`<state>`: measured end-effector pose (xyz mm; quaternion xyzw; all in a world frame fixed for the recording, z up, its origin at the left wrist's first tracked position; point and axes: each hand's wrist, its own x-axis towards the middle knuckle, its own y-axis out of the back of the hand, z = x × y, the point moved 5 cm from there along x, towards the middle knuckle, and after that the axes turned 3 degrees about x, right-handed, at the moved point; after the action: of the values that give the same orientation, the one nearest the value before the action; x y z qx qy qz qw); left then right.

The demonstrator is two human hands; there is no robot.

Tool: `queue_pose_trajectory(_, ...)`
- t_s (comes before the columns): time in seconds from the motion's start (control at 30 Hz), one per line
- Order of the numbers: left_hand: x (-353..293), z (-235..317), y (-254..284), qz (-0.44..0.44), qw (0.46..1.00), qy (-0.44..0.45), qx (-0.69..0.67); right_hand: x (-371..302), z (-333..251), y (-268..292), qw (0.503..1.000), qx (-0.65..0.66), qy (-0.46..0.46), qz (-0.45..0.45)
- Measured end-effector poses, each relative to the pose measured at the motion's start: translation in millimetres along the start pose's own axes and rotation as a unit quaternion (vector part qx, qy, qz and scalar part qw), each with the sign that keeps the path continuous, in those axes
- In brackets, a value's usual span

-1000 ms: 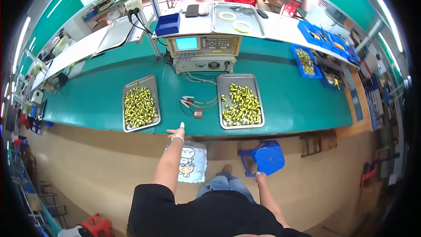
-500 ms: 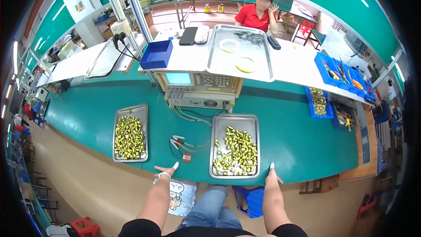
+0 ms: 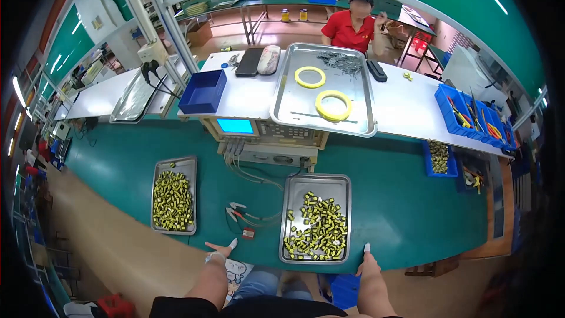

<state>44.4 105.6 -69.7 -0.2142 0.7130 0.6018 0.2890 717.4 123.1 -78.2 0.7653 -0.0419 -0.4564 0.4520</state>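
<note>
My left hand (image 3: 221, 251) rests at the near edge of the green table (image 3: 247, 268), thumb and fingers spread, a white cover on one fingertip. Nearest to it are a small red block (image 3: 248, 234) and test clips (image 3: 235, 209) on wires. My right hand (image 3: 368, 262) lies at the same edge, right of a metal tray (image 3: 350, 224) of small yellow-and-black wound parts (image 3: 321, 224). One white-covered digit there is stretched out; its other fingers are partly hidden. Both hands hold nothing. Farther left, another metal tray (image 3: 194, 200) carries similar parts (image 3: 172, 200).
A measuring instrument (image 3: 265, 132) with a lit screen stands under a white shelf (image 3: 406, 100). On the shelf are a blue box (image 3: 203, 92), a large tray (image 3: 282, 109) with yellow rings (image 3: 333, 106) and blue tool bins (image 3: 456, 112). A person in red (image 3: 352, 28) sits beyond.
My view has tilted up, so the table and trays sit lower in the picture. My hands stay at the table edge. The seated person's raised hand has moved away from the head.
</note>
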Motion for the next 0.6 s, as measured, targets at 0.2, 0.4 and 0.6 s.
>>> queue_pose_trajectory(0.2, 8.7, 21.6, 1.0, 0.084, 0.995, -0.052, 0.016, 28.2, -5.8, 0.3, 0.997, -0.079, 0.009, -0.026)
queue_pose_trajectory(0.4, -10.9, 99.9, 76.4, 0.013, 0.993, -0.117, 0.010, 20.5, -3.7, -18.6, 0.995, -0.093, 0.034, -0.008)
queue_pose_trajectory(0.6, -15.0, 64.4, 81.3, -0.095, 0.988, -0.118, -0.007, 0.7, -3.0, -3.4, 0.990, -0.095, 0.070, 0.071)
